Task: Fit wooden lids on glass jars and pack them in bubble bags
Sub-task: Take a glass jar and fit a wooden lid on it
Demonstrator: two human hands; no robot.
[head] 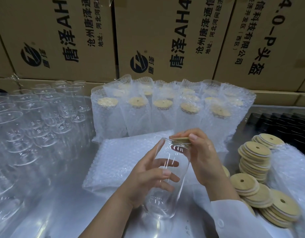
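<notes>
So the left hand (145, 182) is wrapped round the middle of a clear glass jar (173, 156), thumb across the near side and fingers curled behind it, showing through the glass. It holds the jar tilted above the table, mouth pointing up and away. The right hand (201, 160) pinches a wooden lid (181, 140) between thumb and fingertips, right at the jar's mouth. The lid touches the rim, but I honestly can't tell if it's seated. A white sleeve (234, 219) covers the right forearm. Just beyond the hands lies a flat stack of bubble bags (121, 157) on the shiny table (54, 212). Behind that stack stand the packed jars (163, 110), upright in their bubble bags with the lids showing through the tops. Off to the left there's a big crowd of empty jars (37, 109), no lids on. To the right sit the loose lids (254, 157), some stacked and some slumped over, each with a small hole. Behind those is a tray of black items (277, 121), too dark to make out. Printed cardboard boxes (165, 40) line the back.
</notes>
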